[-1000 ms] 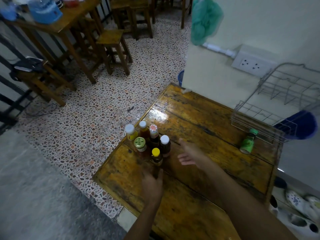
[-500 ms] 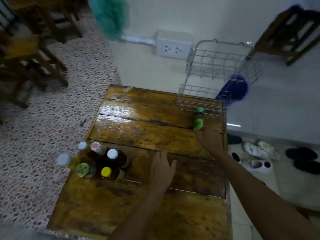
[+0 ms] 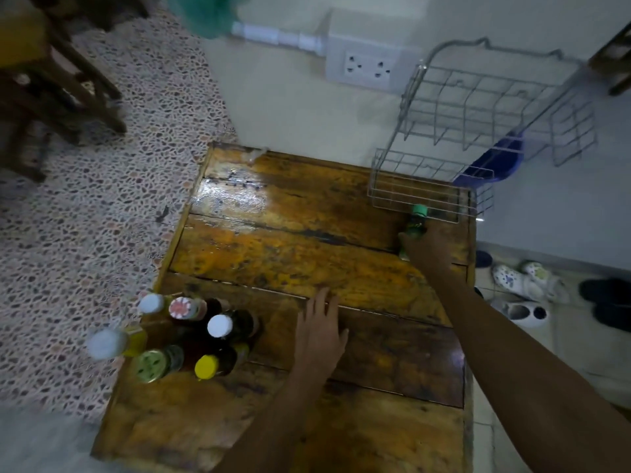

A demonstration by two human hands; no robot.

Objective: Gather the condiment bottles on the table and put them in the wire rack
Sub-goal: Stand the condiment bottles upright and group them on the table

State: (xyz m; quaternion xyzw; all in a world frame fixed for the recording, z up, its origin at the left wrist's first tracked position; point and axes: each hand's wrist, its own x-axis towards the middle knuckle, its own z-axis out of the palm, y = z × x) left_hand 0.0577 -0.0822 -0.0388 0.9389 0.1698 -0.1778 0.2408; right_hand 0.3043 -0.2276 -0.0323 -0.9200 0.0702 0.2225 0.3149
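We stand over a worn wooden table (image 3: 273, 254) of broad planks, glossy and stained yellow-brown, with a wet-looking sheen near its far left corner. Its far edge meets a pale wall that carries a white double socket (image 3: 367, 64) and a white conduit pipe (image 3: 276, 35); something blurred and green hangs at the top of the view.

At the far right corner of the table sits the wire rack (image 3: 478, 131), two tiers of thin grey wire, its lower basket reaching over the planks. Just in front of that basket our right hand (image 3: 430, 249) closes around a green-capped bottle (image 3: 417, 220), whose cap and neck stick out above our fingers.

Our left hand (image 3: 319, 332) lies flat on the table with fingers spread and relaxed, holding nothing. Just to its left, at the table's near left edge, stands the cluster of condiment bottles (image 3: 191, 332), packed close together: white caps, a red-and-white cap, a yellow cap and a green lid.

To the left the floor is speckled terrazzo (image 3: 102, 216), with dark wooden chair legs (image 3: 68, 80) at the upper left. To the right, beyond the table edge, lie white patterned clogs (image 3: 522, 285) and dark sandals (image 3: 607, 302) on pale tiles, and a blue plastic tub (image 3: 495, 163) shows behind the rack.
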